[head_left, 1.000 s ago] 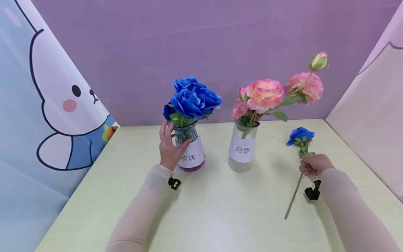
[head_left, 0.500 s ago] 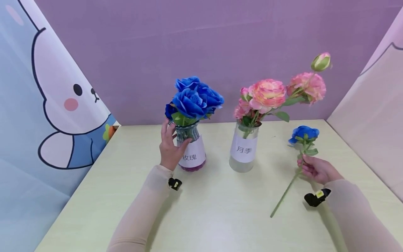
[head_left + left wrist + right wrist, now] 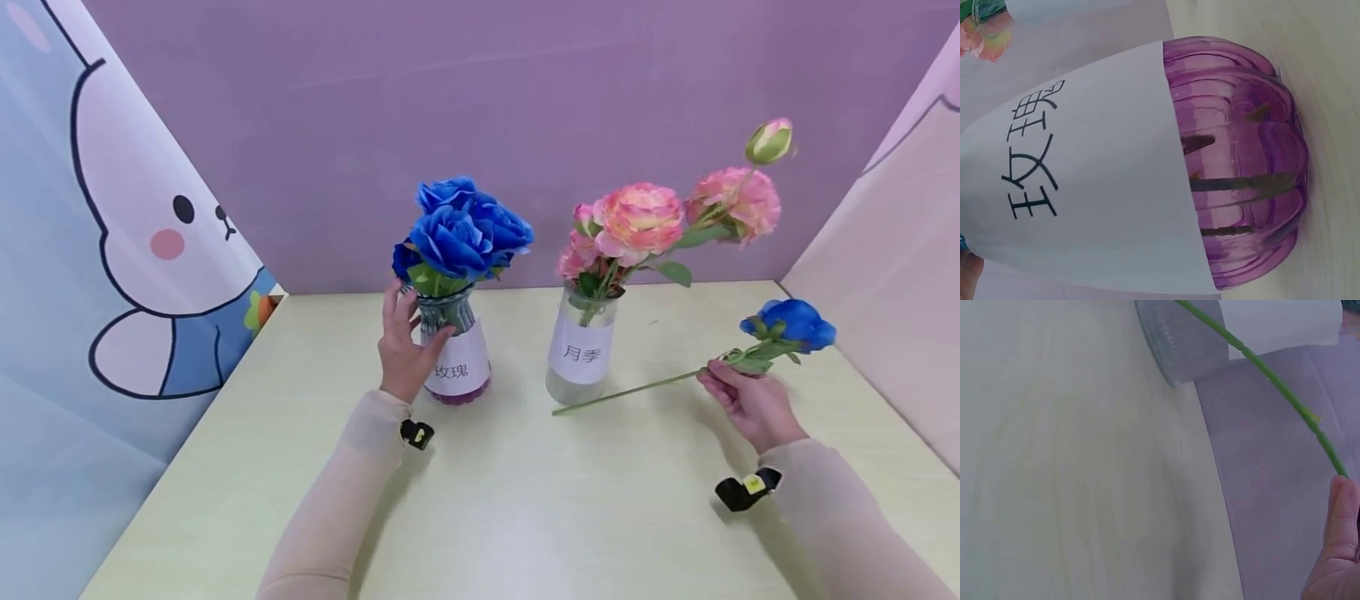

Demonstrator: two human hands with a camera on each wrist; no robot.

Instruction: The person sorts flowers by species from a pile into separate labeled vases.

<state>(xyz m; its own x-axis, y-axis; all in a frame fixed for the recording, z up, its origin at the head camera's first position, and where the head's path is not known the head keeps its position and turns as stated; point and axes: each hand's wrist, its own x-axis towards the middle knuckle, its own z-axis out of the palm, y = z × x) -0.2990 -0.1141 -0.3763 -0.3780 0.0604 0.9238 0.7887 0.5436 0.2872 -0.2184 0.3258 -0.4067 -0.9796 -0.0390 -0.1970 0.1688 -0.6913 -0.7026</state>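
Observation:
My left hand (image 3: 405, 354) holds the neck of a fluted glass vase, fingers at its left side and thumb across the front. This vase (image 3: 1266, 150) has a purple base, a white paper label (image 3: 1097, 162) and several blue roses (image 3: 453, 237) in it. Over the table's right side, my right hand (image 3: 757, 408) pinches a single blue rose (image 3: 798, 325) by its stem. The bloom points right, while the green stem (image 3: 1272, 381) slants left toward the clear vase's base in the head view. In the right wrist view only part of the hand (image 3: 1338, 550) shows.
A clear glass vase (image 3: 573, 387) with a white label stands between my hands. Its pink flowers (image 3: 641, 221) lean right, one bud (image 3: 770, 142) sticking up high. A purple backdrop (image 3: 480, 100) rises behind the pale table (image 3: 495, 500), with printed cloth panels at both sides.
My right hand has turned the blue rose from nearly upright to a flatter slant; its bloom swung right and its stem end swung left and up in view. The left hand stays at the vase.

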